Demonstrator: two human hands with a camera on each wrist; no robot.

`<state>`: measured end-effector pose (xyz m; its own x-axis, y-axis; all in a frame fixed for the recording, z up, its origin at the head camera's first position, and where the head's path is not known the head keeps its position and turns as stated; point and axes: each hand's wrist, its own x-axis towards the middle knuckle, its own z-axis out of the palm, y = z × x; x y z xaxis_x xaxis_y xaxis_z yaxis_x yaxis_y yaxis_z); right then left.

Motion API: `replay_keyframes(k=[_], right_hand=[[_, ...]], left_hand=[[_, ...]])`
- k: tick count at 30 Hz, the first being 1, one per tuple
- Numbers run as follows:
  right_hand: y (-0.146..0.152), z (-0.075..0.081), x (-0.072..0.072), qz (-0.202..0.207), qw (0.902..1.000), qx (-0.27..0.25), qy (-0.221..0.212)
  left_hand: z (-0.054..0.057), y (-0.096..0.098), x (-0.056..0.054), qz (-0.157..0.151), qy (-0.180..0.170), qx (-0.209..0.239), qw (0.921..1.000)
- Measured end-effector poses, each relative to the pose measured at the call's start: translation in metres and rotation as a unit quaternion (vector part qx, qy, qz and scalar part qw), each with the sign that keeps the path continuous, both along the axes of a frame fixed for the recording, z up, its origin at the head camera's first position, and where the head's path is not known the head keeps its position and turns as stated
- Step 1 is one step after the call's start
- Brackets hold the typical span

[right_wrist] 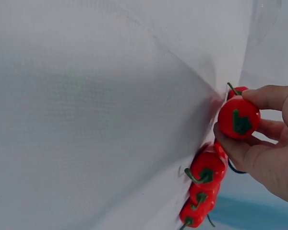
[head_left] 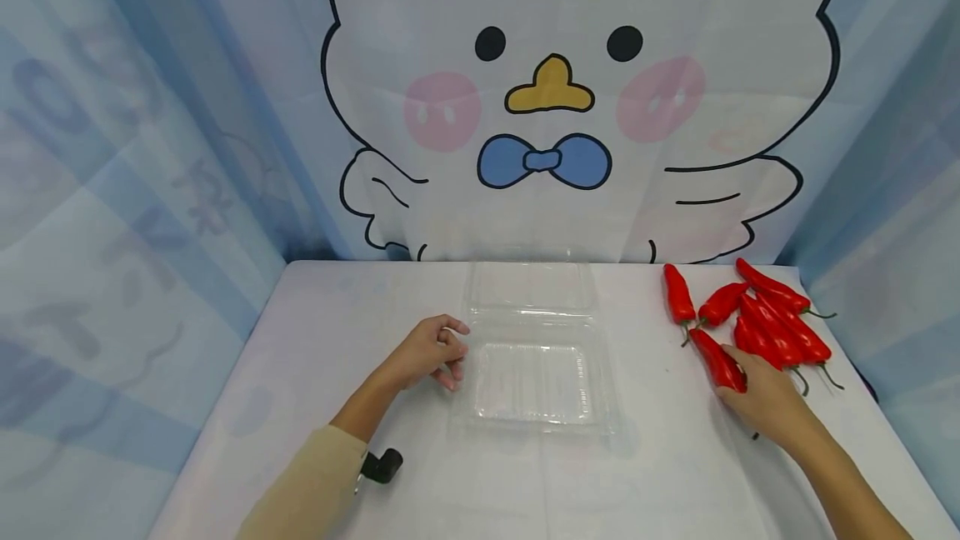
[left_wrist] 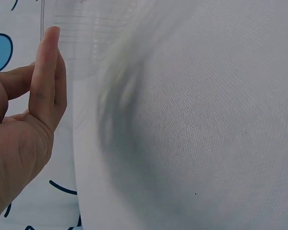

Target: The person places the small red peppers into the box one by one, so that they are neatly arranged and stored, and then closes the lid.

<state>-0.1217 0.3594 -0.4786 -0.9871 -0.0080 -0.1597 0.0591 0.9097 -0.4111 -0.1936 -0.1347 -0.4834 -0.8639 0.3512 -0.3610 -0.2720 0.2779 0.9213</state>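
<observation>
On the table's right side lies a group of several red chili peppers [head_left: 776, 327] with green stems. My right hand [head_left: 768, 398] grips one red chili pepper [head_left: 716, 359] between thumb and fingers; in the right wrist view its stem end [right_wrist: 239, 117] faces the camera. Mid-table stands a clear plastic clamshell box [head_left: 531, 423], its lid [head_left: 531, 286] folded back toward the wall. At the box's left edge is my left hand [head_left: 431, 354], fingers loosely bent; the left wrist view shows the fingers [left_wrist: 47, 79] beside the clear plastic, holding nothing.
A white cloth covers the table [head_left: 315, 323]. Behind it hangs a curtain [head_left: 540, 223] with a cartoon bird, and patterned blue curtains [head_left: 135, 273] close off both sides. A black device [head_left: 382, 466] sits at my left wrist.
</observation>
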Motion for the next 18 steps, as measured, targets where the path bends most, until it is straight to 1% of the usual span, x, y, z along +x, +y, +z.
replay_keyframes(k=[6, 13, 18], right_hand=[[-0.001, 0.005, 0.003, 0.000, 1.0000, -0.004, -0.007], [-0.003, 0.012, 0.006, 0.020, 0.9990, -0.038, 0.013], [-0.007, 0.017, 0.005, 0.025, 0.9986, -0.041, 0.021]], left_hand=[[0.000, 0.000, 0.001, -0.002, 0.000, 0.001, 1.0000], [0.000, 0.000, 0.000, -0.001, -0.001, -0.001, 1.0000], [0.002, 0.000, 0.001, -0.005, -0.001, 0.005, 1.0000]])
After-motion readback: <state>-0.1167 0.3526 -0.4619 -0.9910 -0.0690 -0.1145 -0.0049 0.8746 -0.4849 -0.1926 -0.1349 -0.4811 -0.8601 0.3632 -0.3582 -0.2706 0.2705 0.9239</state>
